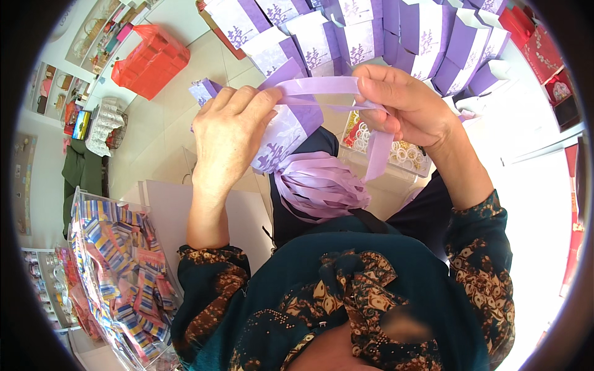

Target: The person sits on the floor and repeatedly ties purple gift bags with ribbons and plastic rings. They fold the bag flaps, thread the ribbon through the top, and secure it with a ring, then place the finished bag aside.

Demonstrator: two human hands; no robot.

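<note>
A loop of lilac ribbon (pixel 325 86) stretches between my two hands. My left hand (pixel 232 127) closes on its left end, against the top of a purple and white paper gift box (pixel 285 132) printed with a purple character. My right hand (pixel 401 104) pinches the ribbon's other end between thumb and fingers, and a loose tail (pixel 379 153) hangs below. The box tilts above my lap, partly hidden behind the left hand. A bundle of cut lilac ribbons (pixel 325 185) lies across my thigh, just under the box.
Many similar boxes (pixel 359 44) stand in rows ahead. A tray of white rings and gold trinkets (pixel 403 157) sits beyond my lap. At left are a clear bin of striped packets (pixel 125 269) and a red plastic bag of boxes (pixel 153 60). Red boxes (pixel 543 55) stand far right.
</note>
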